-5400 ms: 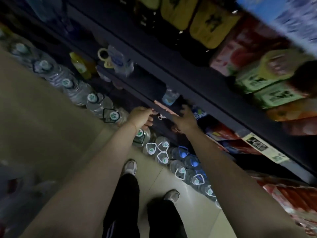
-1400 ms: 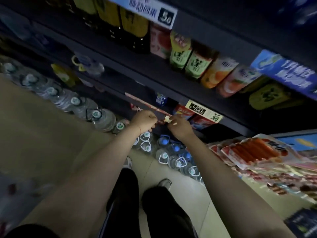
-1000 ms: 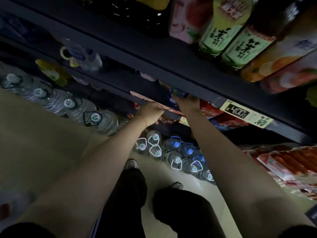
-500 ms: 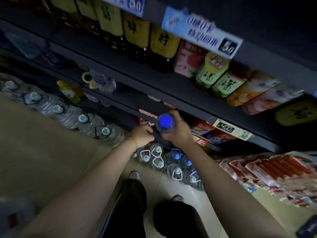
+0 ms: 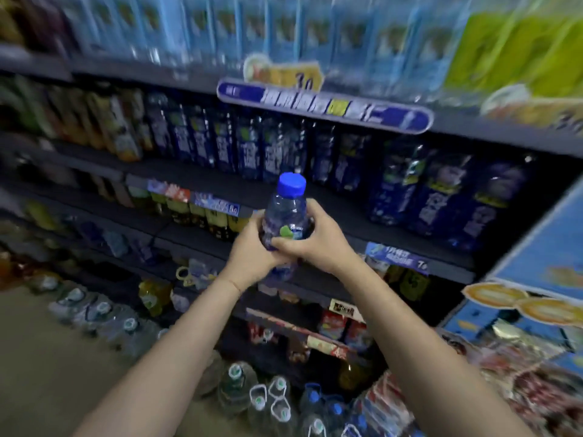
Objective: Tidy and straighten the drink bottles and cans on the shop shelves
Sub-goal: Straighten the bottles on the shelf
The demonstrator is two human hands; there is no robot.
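You hold the blue-capped bottle (image 5: 286, 216) upright, your left hand (image 5: 252, 254) and right hand (image 5: 310, 244) both wrapped round its body. The matching blue bottles (image 5: 252, 152) stand beyond and above it; the coming move likely goes forward and up.

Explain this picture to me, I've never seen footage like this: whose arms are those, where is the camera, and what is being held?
There is no machine here. The camera sits on a person's head and looks forward and down, so the two bare arms coming up from the bottom are that person's own. Both the left hand and the right hand are wrapped around one clear bottle with a blue cap, held upright in front of shop shelves. The shelf behind it carries a row of dark blue bottles; higher up are light blue packs. Large water jugs stand on the floor. The picture is blurred, so the labels cannot be read.
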